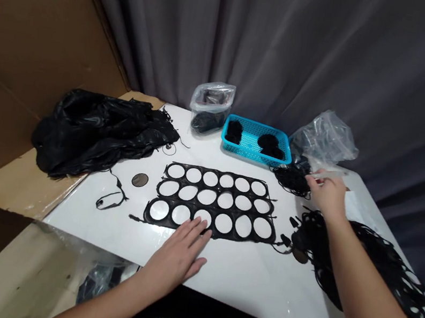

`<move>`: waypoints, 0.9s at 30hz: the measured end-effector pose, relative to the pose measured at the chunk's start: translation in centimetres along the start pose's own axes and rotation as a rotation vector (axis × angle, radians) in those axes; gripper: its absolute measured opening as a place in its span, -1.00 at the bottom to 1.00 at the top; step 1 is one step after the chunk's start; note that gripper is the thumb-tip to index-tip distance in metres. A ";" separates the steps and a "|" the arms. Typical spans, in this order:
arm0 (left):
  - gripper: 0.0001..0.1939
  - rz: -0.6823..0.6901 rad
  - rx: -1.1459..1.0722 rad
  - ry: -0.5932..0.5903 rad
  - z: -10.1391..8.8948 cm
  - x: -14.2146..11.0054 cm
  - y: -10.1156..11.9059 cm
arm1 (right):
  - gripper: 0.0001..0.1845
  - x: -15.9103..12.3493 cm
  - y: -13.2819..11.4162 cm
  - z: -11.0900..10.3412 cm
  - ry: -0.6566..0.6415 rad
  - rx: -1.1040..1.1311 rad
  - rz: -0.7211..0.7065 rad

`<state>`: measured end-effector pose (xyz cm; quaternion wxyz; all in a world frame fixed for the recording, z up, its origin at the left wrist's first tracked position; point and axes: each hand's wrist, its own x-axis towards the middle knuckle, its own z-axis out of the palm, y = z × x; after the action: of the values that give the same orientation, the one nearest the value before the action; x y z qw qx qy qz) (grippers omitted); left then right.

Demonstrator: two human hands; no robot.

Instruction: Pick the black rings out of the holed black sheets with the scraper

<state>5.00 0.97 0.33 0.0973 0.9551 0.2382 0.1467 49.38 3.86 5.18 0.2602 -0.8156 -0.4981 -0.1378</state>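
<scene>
My left hand (183, 252) lies flat with fingers stretched, its fingertips on the front edge of a black rubber-like sheet (214, 207) with rows of round holes. My right hand (327, 192) is closed in a pinch on a thin pale strip (334, 174), whose exact kind I cannot make out. Just left of that hand lies a tangled heap of thin black rings (293, 179). A dark round disc (139, 180) rests left of the sheet. Below my right forearm spreads a pile of black perforated strips (373, 267), partly hidden by the arm.
A blue basket (253, 156) with black bundles stands at the back, beside a clear container (211, 107) holding dark material. Behind my right hand is a clear plastic bag (328, 137). A large black heap (102, 135) and a cardboard wall (27, 68) are at left.
</scene>
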 end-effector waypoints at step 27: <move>-0.41 -0.031 0.001 -0.085 0.2 1.3 0.4 | -0.86 -17.2 -15.8 -1.3 -0.696 0.668 -0.422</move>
<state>6.33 1.19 0.57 0.1093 0.9568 0.2485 0.1044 27.44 -3.79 2.46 0.2919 -0.5677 -0.7252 0.2581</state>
